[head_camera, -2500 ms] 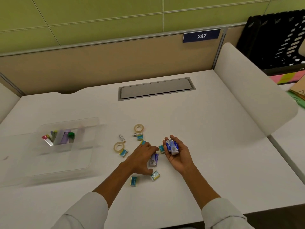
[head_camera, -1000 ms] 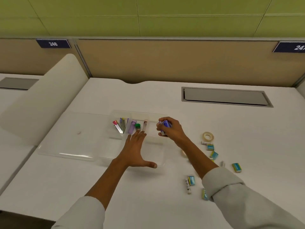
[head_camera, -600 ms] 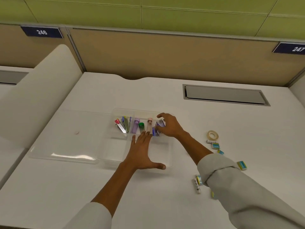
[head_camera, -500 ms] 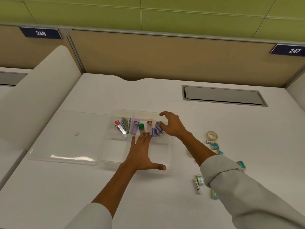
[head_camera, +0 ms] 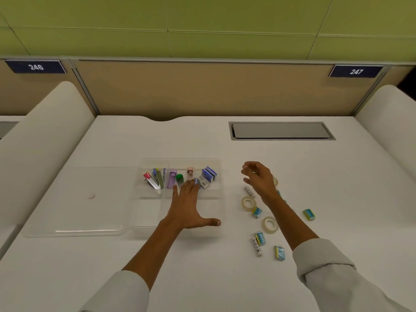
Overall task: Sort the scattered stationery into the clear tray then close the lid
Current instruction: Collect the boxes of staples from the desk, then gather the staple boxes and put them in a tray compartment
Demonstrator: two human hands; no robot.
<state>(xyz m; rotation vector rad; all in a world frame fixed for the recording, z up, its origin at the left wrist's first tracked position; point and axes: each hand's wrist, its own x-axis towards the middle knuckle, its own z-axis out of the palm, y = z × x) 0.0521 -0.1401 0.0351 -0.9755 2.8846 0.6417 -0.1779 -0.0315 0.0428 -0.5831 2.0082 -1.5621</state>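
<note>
The clear plastic compartment tray [head_camera: 221, 199] sits left of centre on the white desk [head_camera: 225, 278], with its transparent hinged lid [head_camera: 74, 199] lying open and flat to the left. The far row of compartments holds a red-capped clip, several pens, a lilac stapler [head_camera: 172, 178] and a green-capped item. The far-right compartment now holds the blue-and-white staple boxes [head_camera: 208, 176]; half a second ago the right hand was still over them inside the tray, and 2.5 s ago it held them over the scattered pile.

The left hand [head_camera: 188, 208] lies flat, fingers spread, palm down on the tray's near-centre section, holding nothing and steadying the tray. The right hand [head_camera: 258, 179] has withdrawn from the tray to the right and hovers empty, fingers loosely curled and apart, above the loose items.

Judgement: one deposit is complete and the hand is returning for the next pick.

Still outside the tray, right of it:
- clear adhesive tape rolls, one [head_camera: 248, 202] just right of the tray, one [head_camera: 270, 224] nearer; a third appears partly hidden behind the right hand.
- small teal-and-yellow erasers [head_camera: 308, 214], scattered.
- small white cylindrical pieces [head_camera: 256, 246]; their type cannot be told.

Sorting is roughly half done. The lid cannot be closed until these items are cleared and the left hand is lifted off the tray.
</note>
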